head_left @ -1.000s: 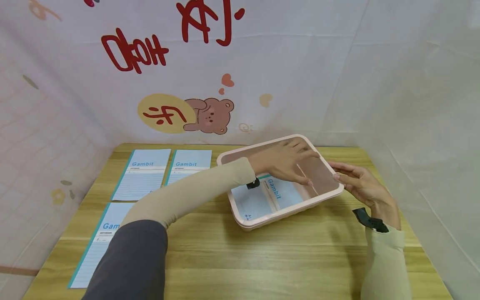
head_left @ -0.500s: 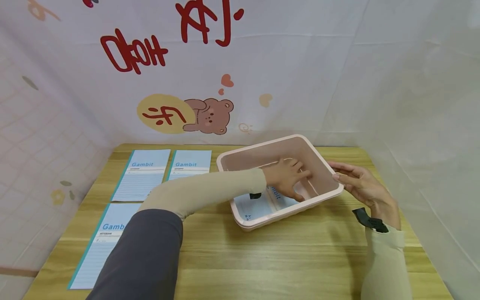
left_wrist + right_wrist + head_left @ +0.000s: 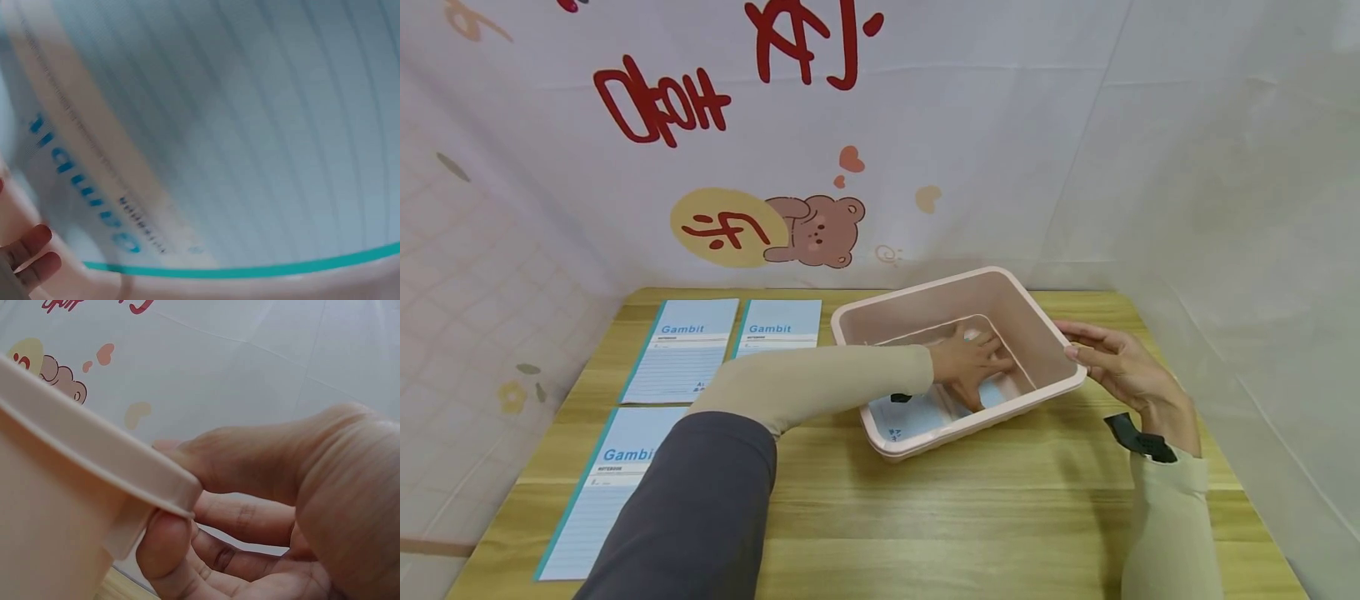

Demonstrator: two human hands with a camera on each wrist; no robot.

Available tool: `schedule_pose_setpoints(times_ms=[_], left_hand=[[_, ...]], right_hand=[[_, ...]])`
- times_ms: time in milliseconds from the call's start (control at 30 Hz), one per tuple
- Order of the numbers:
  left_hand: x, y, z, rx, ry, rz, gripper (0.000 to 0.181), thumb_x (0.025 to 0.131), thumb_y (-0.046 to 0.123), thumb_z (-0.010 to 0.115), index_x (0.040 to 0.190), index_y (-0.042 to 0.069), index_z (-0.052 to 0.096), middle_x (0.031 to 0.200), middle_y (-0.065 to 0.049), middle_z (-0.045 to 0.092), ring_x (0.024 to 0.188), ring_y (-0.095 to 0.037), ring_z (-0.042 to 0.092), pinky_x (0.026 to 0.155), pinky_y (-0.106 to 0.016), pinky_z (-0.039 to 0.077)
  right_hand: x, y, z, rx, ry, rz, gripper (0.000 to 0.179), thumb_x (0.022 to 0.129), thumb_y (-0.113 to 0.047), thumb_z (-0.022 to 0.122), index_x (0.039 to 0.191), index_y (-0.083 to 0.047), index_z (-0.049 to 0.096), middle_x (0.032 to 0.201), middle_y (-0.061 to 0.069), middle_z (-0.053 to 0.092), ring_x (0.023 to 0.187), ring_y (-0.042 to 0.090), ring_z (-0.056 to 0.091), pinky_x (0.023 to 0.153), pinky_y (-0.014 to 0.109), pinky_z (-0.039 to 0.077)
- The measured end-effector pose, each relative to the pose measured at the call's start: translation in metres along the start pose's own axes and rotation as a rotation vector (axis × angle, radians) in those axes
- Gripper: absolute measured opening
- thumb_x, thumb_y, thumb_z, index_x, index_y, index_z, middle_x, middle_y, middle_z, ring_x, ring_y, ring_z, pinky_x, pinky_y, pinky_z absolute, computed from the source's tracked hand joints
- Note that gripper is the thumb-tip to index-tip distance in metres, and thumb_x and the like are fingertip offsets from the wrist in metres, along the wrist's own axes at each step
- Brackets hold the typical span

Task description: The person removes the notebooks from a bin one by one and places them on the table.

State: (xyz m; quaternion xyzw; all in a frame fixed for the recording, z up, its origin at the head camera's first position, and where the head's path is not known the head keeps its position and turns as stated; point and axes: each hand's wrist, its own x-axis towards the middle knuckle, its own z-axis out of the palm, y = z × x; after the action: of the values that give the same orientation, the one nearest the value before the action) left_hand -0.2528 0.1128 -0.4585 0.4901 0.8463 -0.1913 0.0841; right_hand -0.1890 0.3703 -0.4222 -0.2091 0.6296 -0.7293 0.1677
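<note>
My left hand [image 3: 973,362] is down inside a pale pink plastic bin [image 3: 1028,400], its fingers spread over a light blue "Gambit" notebook [image 3: 906,417] lying in the bin. In the left wrist view this notebook [image 3: 250,156] fills most of the picture, with two fingertips [image 3: 39,237] beside its end; whether they touch it I cannot tell. At the bin's right end my right hand [image 3: 1123,367] pinches the rim. The right wrist view shows the thumb above the rim [image 3: 106,450] and a fingertip [image 3: 164,540] under it.
Three more "Gambit" notebooks lie on the wooden table's left side: one at the back left [image 3: 677,367], a smaller one [image 3: 782,321] beside it, and one in front [image 3: 587,508] partly covered by my left sleeve. A printed curtain [image 3: 985,125] stands behind the table.
My left hand has gone from above the bin's right part down into it, shifting slightly left, over the notebook. My right hand keeps its hold on the rim, and the bin stays in place.
</note>
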Motion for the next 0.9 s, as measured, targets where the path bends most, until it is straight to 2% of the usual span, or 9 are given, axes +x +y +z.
schedule_pose_setpoints(times_ms=[167, 367, 467, 700, 900], left_hand=[[0.0002, 0.0003, 0.0029, -0.112, -0.004, -0.005, 0.089, 0.082, 0.075, 0.063, 0.156, 0.04, 0.027, 0.156, 0.0, 0.028, 0.149, -0.016, 0.024, 0.109, -0.061, 0.041], [0.0043, -0.0008, 0.0055, -0.151, 0.01, 0.003, 0.079, 0.082, 0.071, 0.065, 0.148, 0.041, 0.037, 0.15, 0.002, 0.034, 0.141, -0.015, 0.028, 0.102, -0.055, 0.044], [0.0059, -0.001, 0.006, -0.16, 0.01, 0.008, 0.08, 0.081, 0.07, 0.066, 0.149, 0.041, 0.037, 0.15, 0.002, 0.035, 0.141, -0.015, 0.028, 0.102, -0.055, 0.044], [0.0078, -0.0013, 0.0039, -0.123, -0.013, 0.008, 0.094, 0.08, 0.077, 0.064, 0.157, 0.037, 0.026, 0.158, 0.004, 0.032, 0.148, -0.014, 0.027, 0.104, -0.057, 0.045], [0.007, -0.0004, 0.0022, -0.123, -0.008, -0.002, 0.088, 0.082, 0.072, 0.063, 0.156, 0.042, 0.029, 0.156, -0.001, 0.032, 0.147, -0.017, 0.028, 0.104, -0.057, 0.044]], right_hand=[[0.0001, 0.0005, -0.0005, -0.014, 0.012, 0.007, 0.045, 0.104, 0.011, 0.041, 0.149, 0.005, 0.046, 0.141, 0.002, 0.061, 0.122, 0.012, 0.064, 0.091, 0.026, 0.058], [-0.0001, 0.0007, -0.0006, -0.017, 0.008, 0.008, 0.046, 0.104, 0.01, 0.042, 0.15, 0.006, 0.044, 0.141, 0.001, 0.061, 0.122, 0.012, 0.063, 0.091, 0.026, 0.058], [-0.0005, 0.0011, -0.0012, -0.008, 0.001, 0.005, 0.046, 0.104, 0.01, 0.041, 0.15, 0.007, 0.043, 0.142, 0.002, 0.06, 0.122, 0.012, 0.063, 0.091, 0.027, 0.058], [-0.0006, 0.0015, -0.0027, -0.016, 0.0, 0.005, 0.046, 0.105, 0.01, 0.041, 0.151, 0.007, 0.041, 0.142, 0.001, 0.06, 0.123, 0.011, 0.063, 0.092, 0.026, 0.058], [0.0, -0.0004, -0.0017, -0.041, 0.004, 0.011, 0.046, 0.105, 0.009, 0.042, 0.151, 0.007, 0.041, 0.142, 0.001, 0.06, 0.123, 0.011, 0.063, 0.092, 0.026, 0.058]])
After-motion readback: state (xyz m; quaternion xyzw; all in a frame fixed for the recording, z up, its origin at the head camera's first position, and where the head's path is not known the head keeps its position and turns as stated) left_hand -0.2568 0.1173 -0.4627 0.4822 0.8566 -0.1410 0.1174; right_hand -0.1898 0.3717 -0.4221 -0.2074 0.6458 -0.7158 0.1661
